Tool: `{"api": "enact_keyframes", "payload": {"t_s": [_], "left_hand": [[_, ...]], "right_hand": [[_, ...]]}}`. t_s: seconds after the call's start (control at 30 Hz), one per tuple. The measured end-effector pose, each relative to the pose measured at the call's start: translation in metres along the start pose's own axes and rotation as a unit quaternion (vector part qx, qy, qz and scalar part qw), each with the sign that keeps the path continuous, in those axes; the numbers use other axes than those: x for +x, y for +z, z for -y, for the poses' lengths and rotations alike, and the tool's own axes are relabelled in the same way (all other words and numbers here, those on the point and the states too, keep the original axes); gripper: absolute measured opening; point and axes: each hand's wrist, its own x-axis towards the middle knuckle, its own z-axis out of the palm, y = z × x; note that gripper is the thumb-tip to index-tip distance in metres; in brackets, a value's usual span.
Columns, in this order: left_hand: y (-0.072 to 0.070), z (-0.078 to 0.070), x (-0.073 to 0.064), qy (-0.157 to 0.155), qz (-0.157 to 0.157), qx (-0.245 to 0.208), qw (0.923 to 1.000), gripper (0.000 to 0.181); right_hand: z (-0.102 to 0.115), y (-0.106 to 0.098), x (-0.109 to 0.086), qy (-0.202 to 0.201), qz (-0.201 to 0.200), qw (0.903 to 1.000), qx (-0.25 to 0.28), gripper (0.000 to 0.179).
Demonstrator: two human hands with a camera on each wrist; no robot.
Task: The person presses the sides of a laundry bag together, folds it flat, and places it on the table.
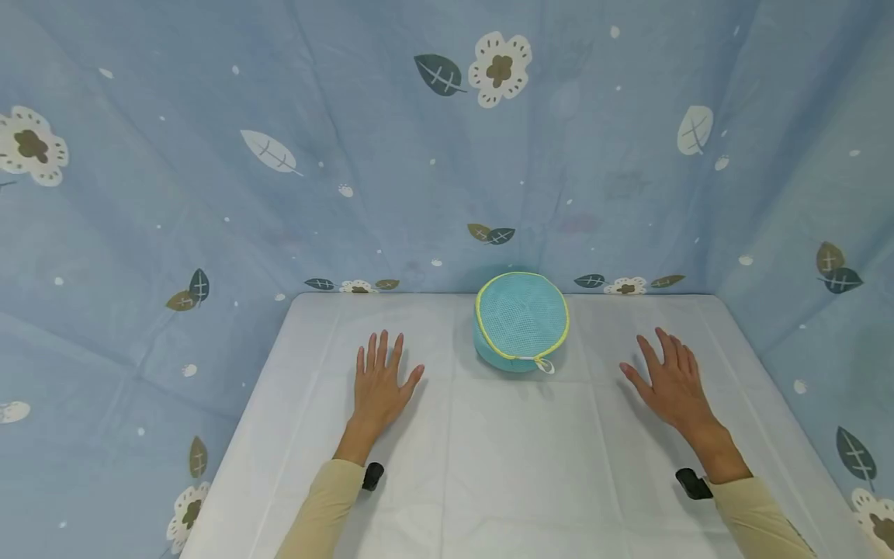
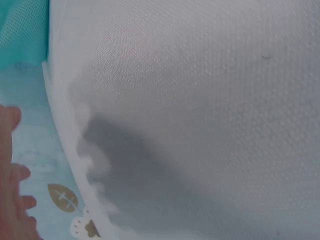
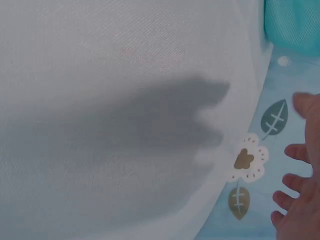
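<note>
Near the back edge of the table stands a round turquoise mesh laundry bag (image 1: 524,317) with yellow piping and a small white loop at its front. To its left is my left hand (image 1: 380,390), palm down with fingers spread and straight, holding nothing. On the other side, my right hand (image 1: 672,388) is likewise spread and apart from the bag. Part of the bag (image 2: 22,32) shows at the upper left of the left wrist view, and another part (image 3: 294,25) at the upper right of the right wrist view. What the bag contains is hidden.
A white cloth (image 1: 517,466) covers the table. Blue curtains (image 1: 391,140) printed with flowers and leaves hang behind it and along both sides. Each wrist wears a small black device, one on the left (image 1: 373,476) and one on the right (image 1: 693,484).
</note>
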Motion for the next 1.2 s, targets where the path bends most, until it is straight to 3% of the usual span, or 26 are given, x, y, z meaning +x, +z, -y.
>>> {"api": "enact_keyframes", "payload": {"t_s": [0.13, 0.27, 0.37, 0.5, 0.7, 0.9, 1.2], "left_hand": [[-0.001, -0.003, 0.004, 0.024, -0.062, 0.018, 0.9976, 0.065], [0.000, -0.005, 0.010, 0.053, -0.145, 0.022, 0.9878, 0.051], [0.001, -0.009, 0.014, 0.059, -0.170, 0.011, 0.9836, 0.045], [0.000, -0.016, 0.017, 0.055, -0.182, -0.007, 0.9818, 0.041], [0.001, -0.026, 0.024, 0.058, -0.197, -0.028, 0.9783, 0.036], [0.004, -0.039, 0.031, 0.045, -0.184, -0.051, 0.9805, 0.035], [0.008, -0.058, 0.040, 0.043, -0.175, -0.082, 0.9803, 0.035]], "right_hand": [[0.003, 0.000, 0.004, -0.022, -0.053, 0.9983, 0.009, 0.052], [0.008, 0.001, 0.009, -0.031, -0.100, 0.9942, 0.025, 0.040], [0.011, 0.001, 0.012, -0.037, -0.126, 0.9905, 0.040, 0.035], [0.016, 0.001, 0.016, -0.033, -0.134, 0.9890, 0.054, 0.031], [0.028, 0.000, 0.022, 0.004, -0.108, 0.9916, 0.071, 0.030], [0.038, 0.002, 0.029, 0.045, -0.078, 0.9924, 0.084, 0.032], [0.052, 0.005, 0.040, 0.074, -0.056, 0.9917, 0.089, 0.037]]}}
